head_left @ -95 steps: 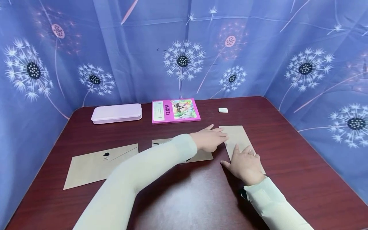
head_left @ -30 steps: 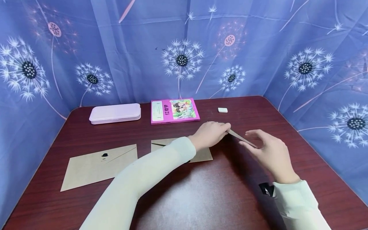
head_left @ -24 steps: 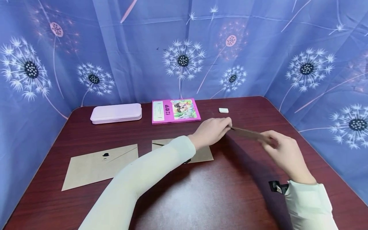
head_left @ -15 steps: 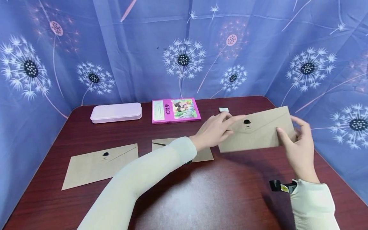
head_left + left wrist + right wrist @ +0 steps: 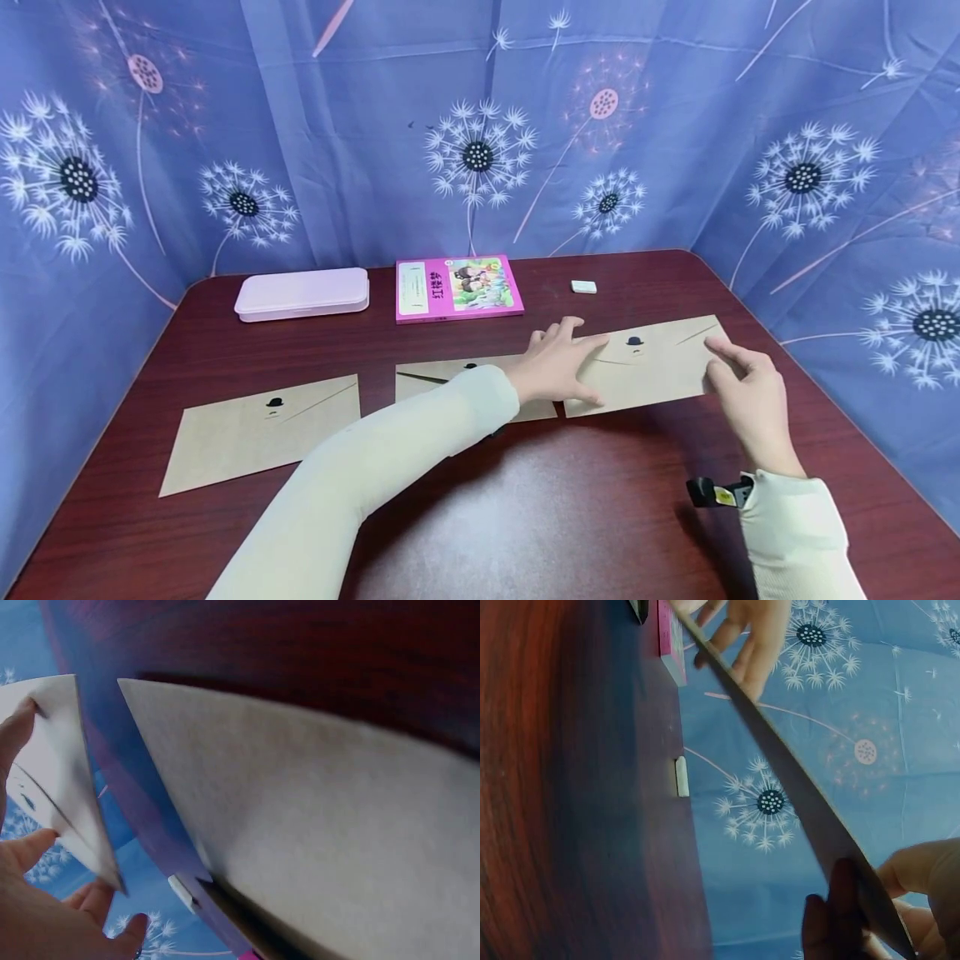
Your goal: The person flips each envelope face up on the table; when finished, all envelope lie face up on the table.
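Low over the right part of the table, a kraft envelope (image 5: 667, 358) shows its flap side, printed with a small black hat. My right hand (image 5: 750, 404) pinches its right end; thumb and fingers lie on opposite faces of the envelope (image 5: 802, 787) in the right wrist view. Spread wide, the fingers of my left hand (image 5: 558, 362) rest at its left end, and the left wrist view has them against the envelope's (image 5: 56, 746) face. Under my left forearm lies a second envelope (image 5: 435, 371), partly hidden. A third envelope (image 5: 232, 442) lies flat at the left.
Along the back of the table (image 5: 495, 500) are a pale pink pencil case (image 5: 303, 293), a pink picture-covered book (image 5: 420, 292) and a white eraser (image 5: 583, 287). Blue dandelion-print curtains (image 5: 360, 150) enclose the back and both sides.
The right-hand envelope was flat and lengthwise; it got lifted and turned crosswise, flap side showing, and is now lower. My left fingers have spread from their grip; my right hand has moved slightly left.
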Available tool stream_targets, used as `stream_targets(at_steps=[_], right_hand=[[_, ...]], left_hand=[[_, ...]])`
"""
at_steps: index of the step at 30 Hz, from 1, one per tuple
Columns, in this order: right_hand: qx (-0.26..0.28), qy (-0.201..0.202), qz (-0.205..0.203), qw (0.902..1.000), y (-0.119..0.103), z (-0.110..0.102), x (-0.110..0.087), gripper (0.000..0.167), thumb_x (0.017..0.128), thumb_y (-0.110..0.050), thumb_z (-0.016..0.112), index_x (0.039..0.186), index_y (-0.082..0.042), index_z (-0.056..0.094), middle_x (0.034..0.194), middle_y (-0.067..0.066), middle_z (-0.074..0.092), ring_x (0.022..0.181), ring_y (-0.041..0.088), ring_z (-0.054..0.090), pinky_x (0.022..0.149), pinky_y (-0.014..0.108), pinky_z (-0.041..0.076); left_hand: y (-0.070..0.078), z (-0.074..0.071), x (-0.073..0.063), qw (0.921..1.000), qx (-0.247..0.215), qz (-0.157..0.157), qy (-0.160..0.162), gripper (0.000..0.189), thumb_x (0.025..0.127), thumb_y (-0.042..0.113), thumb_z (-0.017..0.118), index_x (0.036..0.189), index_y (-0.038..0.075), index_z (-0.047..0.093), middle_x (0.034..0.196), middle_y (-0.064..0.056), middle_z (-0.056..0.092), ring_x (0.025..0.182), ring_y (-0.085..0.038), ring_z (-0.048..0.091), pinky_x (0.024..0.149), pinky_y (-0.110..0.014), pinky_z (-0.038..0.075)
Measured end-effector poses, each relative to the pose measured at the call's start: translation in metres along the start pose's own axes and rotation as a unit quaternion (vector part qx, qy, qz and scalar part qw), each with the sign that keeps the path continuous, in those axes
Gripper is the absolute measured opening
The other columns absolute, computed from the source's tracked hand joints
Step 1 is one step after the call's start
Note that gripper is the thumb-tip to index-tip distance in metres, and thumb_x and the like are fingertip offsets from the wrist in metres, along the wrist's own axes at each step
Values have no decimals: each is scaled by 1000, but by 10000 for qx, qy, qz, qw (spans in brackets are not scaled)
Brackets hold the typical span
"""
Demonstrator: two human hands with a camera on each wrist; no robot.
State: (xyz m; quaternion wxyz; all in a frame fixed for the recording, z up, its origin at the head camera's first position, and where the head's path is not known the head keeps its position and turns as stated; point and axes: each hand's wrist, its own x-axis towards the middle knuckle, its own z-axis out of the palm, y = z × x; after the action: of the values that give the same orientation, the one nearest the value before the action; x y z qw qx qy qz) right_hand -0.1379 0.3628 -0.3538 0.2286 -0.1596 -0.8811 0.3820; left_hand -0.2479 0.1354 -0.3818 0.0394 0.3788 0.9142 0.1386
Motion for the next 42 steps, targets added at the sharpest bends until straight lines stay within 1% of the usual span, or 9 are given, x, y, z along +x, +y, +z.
stream_targets(at_steps=[3,7,11,16,21,24,29,37,42], right_hand=[[13,-227,-139,9996,4,1,0,45,89,-7,50,132,-2,64,94,-19,64,79,-1,51,66,18,36],[-136,-385,-271,9988,11,2,3,47,88,-6,49,133,0,62,77,-23,66,68,-8,53,63,19,37],[-540,-444,-205,9973,21,2,4,46,88,-7,49,132,1,62,67,-10,69,70,-8,51,66,22,36],[-1080,-707,-187,9915,34,3,2,43,88,-6,50,128,5,63,93,20,72,88,22,54,71,31,37],[-1605,-1310,-249,9780,43,4,-1,42,92,-11,51,128,8,60,112,34,63,107,44,52,85,52,43],[-1961,-1636,-292,9664,47,4,-2,44,98,-21,50,132,7,56,127,43,49,121,54,41,95,64,36],[-2303,-2024,-422,9509,48,6,-2,49,103,-30,45,133,8,55,132,43,45,125,58,35,98,68,33],[-2698,-2438,-816,9280,40,15,3,54,103,-36,44,127,10,59,120,33,61,123,53,37,96,68,31],[-2838,-2548,-584,9226,33,19,3,66,103,-45,41,137,11,48,139,39,40,122,61,34,92,73,35]], left_hand=[[1,4,0,9996,-37,-83,-274,93,79,62,73,157,35,29,158,-8,23,142,-22,29,106,-42,30],[3,6,-5,9981,-169,-61,-587,81,88,56,68,156,34,31,162,-7,21,147,-22,25,118,-53,17],[5,5,-12,9961,167,213,-842,69,93,51,63,154,34,36,163,2,24,150,-19,21,118,-59,8],[9,4,-18,9883,891,670,-1044,60,96,51,59,150,31,44,160,8,31,149,-17,22,117,-62,6],[10,7,-18,9824,1242,687,-1212,58,96,54,56,150,33,45,159,11,31,150,-18,21,117,-62,6],[10,9,-18,9813,1320,663,-1231,58,97,55,55,150,34,45,160,11,31,150,-18,20,117,-62,6],[11,11,-19,9801,1436,598,-1236,58,98,56,50,151,34,42,161,10,28,150,-17,19,117,-61,6],[0,14,-20,9825,1273,472,-1279,65,99,60,43,156,31,32,164,8,19,152,-17,11,117,-61,1],[-18,5,-30,9903,834,384,-1044,73,100,62,37,160,24,19,166,4,10,152,-18,3,117,-61,-2]])
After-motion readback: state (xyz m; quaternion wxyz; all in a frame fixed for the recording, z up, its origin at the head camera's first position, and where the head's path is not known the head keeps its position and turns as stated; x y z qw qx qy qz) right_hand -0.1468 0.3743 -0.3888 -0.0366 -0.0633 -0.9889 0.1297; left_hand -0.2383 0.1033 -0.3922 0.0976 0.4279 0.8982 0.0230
